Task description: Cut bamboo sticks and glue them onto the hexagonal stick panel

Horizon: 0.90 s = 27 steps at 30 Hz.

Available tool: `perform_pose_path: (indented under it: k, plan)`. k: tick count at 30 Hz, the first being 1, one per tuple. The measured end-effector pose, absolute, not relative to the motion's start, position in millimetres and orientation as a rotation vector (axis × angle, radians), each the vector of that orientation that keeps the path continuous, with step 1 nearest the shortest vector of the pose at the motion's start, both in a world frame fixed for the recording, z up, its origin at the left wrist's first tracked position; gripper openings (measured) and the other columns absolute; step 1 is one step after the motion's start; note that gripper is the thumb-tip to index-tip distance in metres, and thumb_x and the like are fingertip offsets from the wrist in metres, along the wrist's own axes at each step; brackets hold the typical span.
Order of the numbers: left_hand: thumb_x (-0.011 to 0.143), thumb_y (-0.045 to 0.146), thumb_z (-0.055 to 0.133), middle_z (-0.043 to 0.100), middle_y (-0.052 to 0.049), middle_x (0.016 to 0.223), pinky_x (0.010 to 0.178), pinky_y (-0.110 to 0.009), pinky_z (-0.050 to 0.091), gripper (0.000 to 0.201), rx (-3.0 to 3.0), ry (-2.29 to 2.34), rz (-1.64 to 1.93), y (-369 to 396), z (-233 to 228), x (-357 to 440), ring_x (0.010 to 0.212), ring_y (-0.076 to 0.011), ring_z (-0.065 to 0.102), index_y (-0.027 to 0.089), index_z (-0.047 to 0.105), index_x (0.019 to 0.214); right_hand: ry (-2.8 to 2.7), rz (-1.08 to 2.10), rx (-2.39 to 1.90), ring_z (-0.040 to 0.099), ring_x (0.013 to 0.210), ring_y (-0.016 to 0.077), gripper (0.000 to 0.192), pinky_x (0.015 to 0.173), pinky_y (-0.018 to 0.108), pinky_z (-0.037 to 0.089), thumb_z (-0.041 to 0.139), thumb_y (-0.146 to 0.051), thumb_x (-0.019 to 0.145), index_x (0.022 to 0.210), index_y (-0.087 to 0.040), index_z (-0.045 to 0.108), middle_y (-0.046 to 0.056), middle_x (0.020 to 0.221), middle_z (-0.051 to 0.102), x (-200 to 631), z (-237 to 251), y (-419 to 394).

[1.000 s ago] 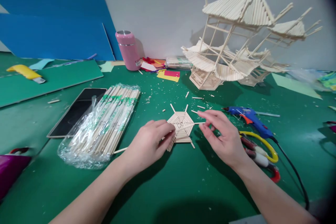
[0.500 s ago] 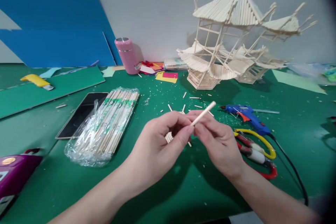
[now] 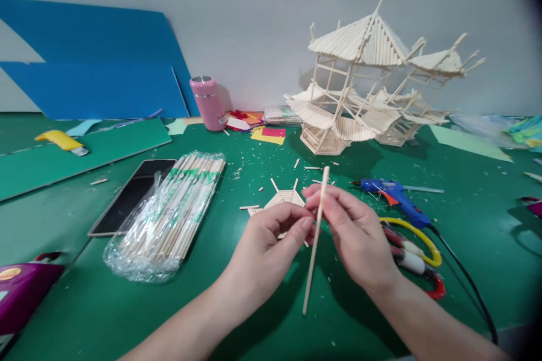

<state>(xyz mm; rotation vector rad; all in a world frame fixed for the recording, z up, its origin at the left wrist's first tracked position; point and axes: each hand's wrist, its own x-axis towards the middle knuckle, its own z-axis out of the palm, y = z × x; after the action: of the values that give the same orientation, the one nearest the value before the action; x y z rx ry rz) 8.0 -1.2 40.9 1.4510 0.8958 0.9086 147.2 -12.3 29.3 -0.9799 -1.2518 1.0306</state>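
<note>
A long thin wooden stick (image 3: 314,248) stands nearly upright above the green table. My left hand (image 3: 271,248) and my right hand (image 3: 355,237) both pinch it near its upper third, fingertips meeting. Just behind my hands lies a flat hexagonal piece made of sticks (image 3: 283,200), partly hidden by my fingers. A clear plastic pack of long sticks (image 3: 169,208) lies to the left of my left hand.
A tall stick-built pavilion model (image 3: 364,90) stands at the back. A blue glue gun (image 3: 393,194) and cutters with a yellow and red handle (image 3: 417,251) lie right of my hands. A phone (image 3: 133,194), a pink bottle (image 3: 207,102), a yellow knife (image 3: 61,141) and blue boards (image 3: 93,79) sit left.
My hands have lifted off the hexagonal piece with a stick. The stick went from pointing up-right to nearly upright, its long end now hanging below my fingers.
</note>
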Motion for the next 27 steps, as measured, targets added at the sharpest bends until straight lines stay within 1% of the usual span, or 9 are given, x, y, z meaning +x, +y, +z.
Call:
perform_pose_path:
  k: [3, 4, 7, 9, 12, 16, 18, 22, 27]
  plan:
    - [0.082, 0.022, 0.05, 0.065, -0.004, 0.078, 0.068, -0.031, 0.049, 0.012, 1.792, 1.108, 0.969, 4, 27, -7, 0.073, -0.0163, 0.061, 0.016, 0.061, 0.084, -1.378, 0.832, -1.06, 0.055, 0.057, 0.0097, 0.016, 0.051, 0.022, 0.047, 0.044, -0.028, 0.089, 0.091, -0.026, 0.06, -0.002, 0.068, 0.056, 166, 43, -9]
    - [0.082, 0.022, 0.05, 0.066, -0.005, 0.082, 0.072, -0.033, 0.048, 0.012, 1.907, 1.169, 0.993, 7, 22, -13, 0.077, -0.0171, 0.06, 0.016, 0.06, 0.085, -1.492, 0.696, -1.12, 0.055, 0.058, 0.0101, 0.016, 0.051, 0.023, 0.047, 0.046, -0.027, 0.089, 0.094, -0.026, 0.061, -0.002, 0.069, 0.057, 173, 46, -8]
    - [0.083, 0.021, 0.046, 0.064, -0.007, 0.088, 0.078, -0.037, 0.046, 0.014, 2.224, 1.195, 0.969, 15, 7, -32, 0.086, -0.0194, 0.058, 0.017, 0.058, 0.089, -1.95, 0.378, -1.244, 0.057, 0.074, 0.0141, 0.019, 0.063, 0.027, 0.047, 0.049, -0.023, 0.086, 0.1, -0.025, 0.063, 0.003, 0.085, 0.06, 189, 44, -8]
    - [0.081, 0.02, 0.048, 0.063, -0.009, 0.096, 0.084, -0.04, 0.043, 0.017, 2.384, 1.127, 0.928, 19, -2, -41, 0.095, -0.0212, 0.056, 0.017, 0.056, 0.096, -2.179, 0.358, -1.259, 0.056, 0.077, 0.0151, 0.021, 0.064, 0.028, 0.047, 0.047, -0.021, 0.087, 0.1, -0.023, 0.064, 0.005, 0.088, 0.06, 191, 31, -10]
    - [0.077, 0.027, 0.055, 0.058, -0.012, 0.112, 0.092, -0.045, 0.035, 0.034, 2.551, 1.018, 0.779, 21, -11, -48, 0.11, -0.0248, 0.049, 0.017, 0.051, 0.11, -2.318, 0.395, -1.245, 0.056, 0.076, 0.0155, 0.023, 0.064, 0.029, 0.046, 0.044, -0.019, 0.088, 0.1, -0.02, 0.063, 0.006, 0.086, 0.061, 185, 3, -16]
    - [0.072, 0.04, 0.061, 0.048, -0.015, 0.127, 0.099, -0.051, 0.023, 0.058, 2.618, 0.991, 0.557, 19, -19, -49, 0.122, -0.0293, 0.038, 0.017, 0.043, 0.121, -2.316, 0.422, -1.217, 0.056, 0.079, 0.0165, 0.021, 0.068, 0.031, 0.047, 0.045, -0.018, 0.088, 0.103, -0.017, 0.06, 0.006, 0.087, 0.064, 173, -21, -23]
    - [0.071, 0.042, 0.062, 0.046, -0.016, 0.129, 0.101, -0.052, 0.02, 0.063, 2.62, 0.991, 0.497, 20, -22, -50, 0.124, -0.0296, 0.034, 0.016, 0.04, 0.124, -2.281, 0.42, -1.208, 0.056, 0.08, 0.0164, 0.018, 0.071, 0.031, 0.047, 0.046, -0.016, 0.087, 0.099, -0.016, 0.06, 0.006, 0.088, 0.063, 170, -23, -23]
    - [0.075, 0.036, 0.06, 0.044, -0.016, 0.13, 0.101, -0.049, 0.023, 0.059, 2.59, 0.985, 0.481, 23, -28, -51, 0.123, -0.0272, 0.035, 0.015, 0.038, 0.125, -2.274, 0.394, -1.258, 0.054, 0.083, 0.0164, 0.019, 0.071, 0.03, 0.047, 0.046, -0.012, 0.085, 0.095, -0.017, 0.062, 0.007, 0.091, 0.059, 168, -20, -22]
    - [0.077, 0.031, 0.057, 0.044, -0.015, 0.13, 0.101, -0.048, 0.025, 0.052, 2.575, 0.981, 0.479, 25, -30, -51, 0.122, -0.0268, 0.037, 0.016, 0.039, 0.124, -2.292, 0.316, -1.324, 0.054, 0.075, 0.0162, 0.018, 0.064, 0.029, 0.045, 0.048, -0.014, 0.085, 0.088, -0.018, 0.065, 0.006, 0.082, 0.059, 164, -23, -23]
